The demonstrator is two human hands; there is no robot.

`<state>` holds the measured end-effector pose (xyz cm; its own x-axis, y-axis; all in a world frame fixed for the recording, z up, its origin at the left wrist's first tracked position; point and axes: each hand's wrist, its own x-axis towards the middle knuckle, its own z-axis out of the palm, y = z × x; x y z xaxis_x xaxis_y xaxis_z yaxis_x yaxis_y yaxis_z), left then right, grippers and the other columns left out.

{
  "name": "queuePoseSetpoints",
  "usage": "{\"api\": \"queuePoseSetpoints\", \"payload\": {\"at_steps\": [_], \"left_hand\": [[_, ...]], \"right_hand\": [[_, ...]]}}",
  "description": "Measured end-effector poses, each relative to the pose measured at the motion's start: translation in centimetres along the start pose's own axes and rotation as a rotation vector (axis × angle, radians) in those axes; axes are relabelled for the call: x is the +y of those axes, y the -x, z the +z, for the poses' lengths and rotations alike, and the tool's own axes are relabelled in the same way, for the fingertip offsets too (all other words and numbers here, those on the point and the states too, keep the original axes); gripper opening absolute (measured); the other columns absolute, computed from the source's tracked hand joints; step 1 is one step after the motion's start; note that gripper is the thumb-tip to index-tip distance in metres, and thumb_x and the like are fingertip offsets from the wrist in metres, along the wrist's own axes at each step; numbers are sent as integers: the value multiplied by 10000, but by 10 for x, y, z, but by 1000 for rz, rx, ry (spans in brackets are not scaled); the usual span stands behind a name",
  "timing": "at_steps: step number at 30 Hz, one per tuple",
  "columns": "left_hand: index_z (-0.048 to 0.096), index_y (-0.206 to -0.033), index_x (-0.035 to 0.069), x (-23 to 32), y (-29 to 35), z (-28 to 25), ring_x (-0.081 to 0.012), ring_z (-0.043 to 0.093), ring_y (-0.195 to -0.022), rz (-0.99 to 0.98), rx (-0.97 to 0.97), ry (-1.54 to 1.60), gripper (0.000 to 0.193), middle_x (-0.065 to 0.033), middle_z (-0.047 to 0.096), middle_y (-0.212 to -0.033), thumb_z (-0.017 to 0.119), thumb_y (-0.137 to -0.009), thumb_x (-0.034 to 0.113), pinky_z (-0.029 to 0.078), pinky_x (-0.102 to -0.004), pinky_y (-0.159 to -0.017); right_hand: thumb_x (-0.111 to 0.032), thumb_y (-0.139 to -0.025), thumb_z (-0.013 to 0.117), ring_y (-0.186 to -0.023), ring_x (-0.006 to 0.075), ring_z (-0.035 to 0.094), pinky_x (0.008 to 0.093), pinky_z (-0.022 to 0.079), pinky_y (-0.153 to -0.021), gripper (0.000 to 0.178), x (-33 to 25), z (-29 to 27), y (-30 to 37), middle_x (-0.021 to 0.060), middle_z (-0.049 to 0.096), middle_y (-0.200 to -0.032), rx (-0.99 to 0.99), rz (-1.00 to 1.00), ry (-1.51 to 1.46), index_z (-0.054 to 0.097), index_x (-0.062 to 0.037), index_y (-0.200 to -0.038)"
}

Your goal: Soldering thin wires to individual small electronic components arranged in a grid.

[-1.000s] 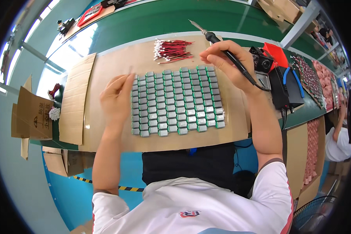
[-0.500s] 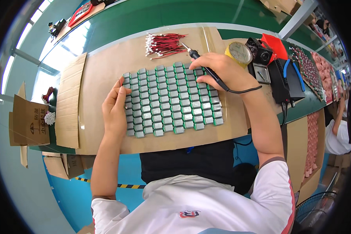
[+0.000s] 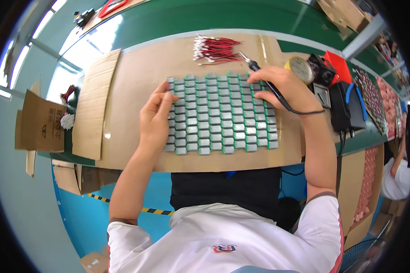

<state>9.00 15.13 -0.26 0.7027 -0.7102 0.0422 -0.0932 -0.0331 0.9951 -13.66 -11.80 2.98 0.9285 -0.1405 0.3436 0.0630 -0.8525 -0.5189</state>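
Staggered columns of small grey blocks with green edges (image 3: 208, 113), probably small battery cells with circuit boards, lie side by side as one sheet before me. At its upper left edge is my left hand (image 3: 156, 116), thumb and forefinger drawn together; what sits between them I cannot make out. My right hand (image 3: 287, 88) holds a soldering iron (image 3: 271, 88) with its tip pointing up and left, away from the blocks. Its thumb and a fingertip rest at the sheet's upper right edge. Beyond the iron's tip lies a bundle of red and black wires with white connectors (image 3: 217, 49).
Brown cardboard (image 3: 136, 100) covers the bench, with a loose flap (image 3: 95, 109) at left. On the right are a tape roll (image 3: 299, 69), a black soldering station (image 3: 346, 109), blue-handled pliers (image 3: 351, 98) and a red bin (image 3: 337, 66). An open carton (image 3: 41, 120) stands far left.
The whole view has shifted and turned slightly. Both hands, the soldering iron and the sheet of blocks keep nearly the same places relative to each other.
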Motion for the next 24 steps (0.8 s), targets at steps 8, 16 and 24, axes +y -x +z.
{"api": "queuePoseSetpoints", "payload": {"at_steps": [8, 16, 24], "left_hand": [[808, -1026, 24, 23, -17, -21, -215, 592, -1263, 206, 10, -452, 213, -139, 671, -1326, 685, -1024, 198, 459, -345, -1055], [815, -998, 30, 56, -28, -13, -147, 582, -796, 235, -346, -411, 111, -36, 667, -806, 748, -953, 105, 463, -310, -708], [802, -939, 23, 50, -39, -20, -216, 609, -688, 363, -392, -415, 114, -95, 667, -722, 752, -928, 124, 483, -377, -630]], "right_hand": [[-51, -823, 837, -1001, 342, 737, 395, 583, -868, 317, -13, -2, -9, 164, 755, -1070, 162, -31, 42, 711, -55, -1114], [19, -894, 784, -1045, 197, 733, 329, 586, -945, 310, -75, 25, -74, 118, 745, -1130, 133, 37, -546, 672, 6, -1183], [12, -944, 730, -979, 136, 729, 267, 592, -879, 212, -73, 52, -95, 73, 733, -1019, 84, 119, -676, 683, -5, -1150]]}}
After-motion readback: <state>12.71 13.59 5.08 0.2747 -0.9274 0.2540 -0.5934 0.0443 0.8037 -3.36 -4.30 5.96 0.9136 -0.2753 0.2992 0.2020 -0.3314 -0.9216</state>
